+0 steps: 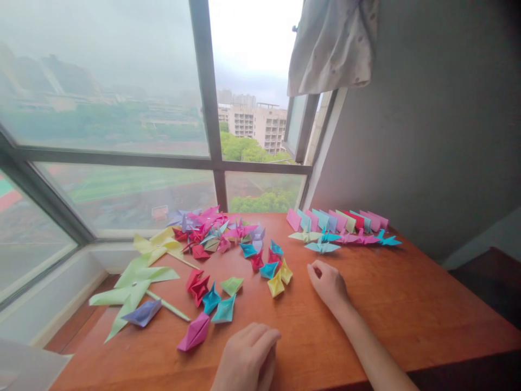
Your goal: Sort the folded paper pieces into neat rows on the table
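My left hand (248, 355) rests at the table's front edge, fingers curled together and closed. No object shows in it. The pink paper boat (194, 332) is nearest to it, on its left. My right hand (329, 283) lies on the table in a loose fist, thumb against the bent forefinger, with nothing visible inside. Just left of that hand sit yellow paper boats (276, 284), blue boats (269, 270) and red ones. Beyond it stand paper cranes, among them a light blue crane (322, 247). More small boats, such as a teal one (224, 310), lie between the hands and the pinwheels.
A green paper pinwheel (136, 283) and a yellow pinwheel (158, 244) lie on the left of the wooden table (391, 293). A heap of pink and purple folded paper (209, 219) is by the window. Folded coloured cards (336, 220) stand in a row at the back right.
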### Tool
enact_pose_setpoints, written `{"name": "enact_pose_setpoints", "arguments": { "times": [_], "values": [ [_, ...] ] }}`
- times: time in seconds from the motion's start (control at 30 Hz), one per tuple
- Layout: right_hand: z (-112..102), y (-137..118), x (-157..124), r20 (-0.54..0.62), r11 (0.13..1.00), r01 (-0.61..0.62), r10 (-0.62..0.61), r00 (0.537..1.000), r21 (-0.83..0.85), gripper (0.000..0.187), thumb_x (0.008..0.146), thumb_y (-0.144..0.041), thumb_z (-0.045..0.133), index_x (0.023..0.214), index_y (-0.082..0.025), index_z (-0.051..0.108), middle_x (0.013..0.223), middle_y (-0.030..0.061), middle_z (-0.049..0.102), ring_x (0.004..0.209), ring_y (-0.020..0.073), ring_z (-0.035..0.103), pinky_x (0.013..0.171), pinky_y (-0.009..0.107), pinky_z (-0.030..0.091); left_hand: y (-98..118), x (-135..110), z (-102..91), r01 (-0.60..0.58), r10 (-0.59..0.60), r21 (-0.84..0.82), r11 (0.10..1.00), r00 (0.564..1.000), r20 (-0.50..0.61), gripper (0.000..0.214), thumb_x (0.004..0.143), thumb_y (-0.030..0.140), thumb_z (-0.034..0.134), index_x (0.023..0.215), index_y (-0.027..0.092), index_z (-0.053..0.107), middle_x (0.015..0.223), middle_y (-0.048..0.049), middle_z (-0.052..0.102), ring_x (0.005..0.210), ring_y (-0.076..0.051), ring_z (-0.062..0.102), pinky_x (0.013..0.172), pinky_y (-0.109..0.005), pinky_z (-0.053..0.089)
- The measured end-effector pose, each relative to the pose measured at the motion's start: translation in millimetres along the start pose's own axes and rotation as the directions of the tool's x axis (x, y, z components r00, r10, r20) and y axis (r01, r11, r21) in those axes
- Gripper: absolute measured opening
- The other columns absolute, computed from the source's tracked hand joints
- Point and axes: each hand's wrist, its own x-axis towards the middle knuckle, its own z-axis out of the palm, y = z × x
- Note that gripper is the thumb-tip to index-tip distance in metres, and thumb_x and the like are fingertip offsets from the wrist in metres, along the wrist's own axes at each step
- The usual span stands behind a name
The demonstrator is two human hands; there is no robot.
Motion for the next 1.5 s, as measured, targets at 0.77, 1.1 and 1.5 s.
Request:
{"name": "enact_pose_setpoints", "arguments": {
  "times": [0.77, 1.1, 1.5],
  "values": [
    [7, 12, 4, -0.068, 0.982, 0.076, -0.065, 0.996, 0.174, 0.034, 0.089, -0.043, 0.045, 0.063, -0.022, 0.056, 0.062, 0.0017, 0.063, 0.06, 0.0169, 0.055, 0.056, 0.026, 0.031, -129, 166, -62.3, 0.491, -0.421, 0.29, 0.822, 0.865, -0.271, 0.016, 0.081, 0.021, 0.053, 0.083, 0.019, 0.069, 0.077, -0.0073, 0.073, 0.073, -0.025, 0.068, 0.062, -0.027, 0.041],
    [4, 10, 2, -0.066, 0.968, 0.094, -0.081, 0.995, 0.233, 0.036, 0.09, -0.044, 0.046, 0.064, -0.022, 0.057, 0.062, 0.0016, 0.063, 0.059, 0.0169, 0.055, 0.058, 0.027, 0.034, -78, 145, -77.1, 0.313, -0.257, 0.111, 0.943, 0.899, -0.356, 0.02, 0.089, 0.027, 0.052, 0.093, 0.019, 0.07, 0.078, -0.0019, 0.073, 0.068, -0.016, 0.066, 0.065, -0.024, 0.045],
    [-26, -26, -12, 0.101, 0.657, 0.087, -0.243, 0.965, 0.749, 0.038, 0.093, -0.048, 0.046, 0.087, -0.018, 0.066, 0.08, 0.0037, 0.064, 0.069, 0.0151, 0.056, 0.058, 0.024, 0.041, -14, 116, -44.0, 0.06, -0.066, -0.125, 0.99, 0.997, -0.042, 0.019, 0.086, 0.01, 0.059, 0.087, 0.021, 0.074, 0.079, -0.0005, 0.075, 0.067, -0.013, 0.064, 0.06, -0.019, 0.044]
  ]
}}
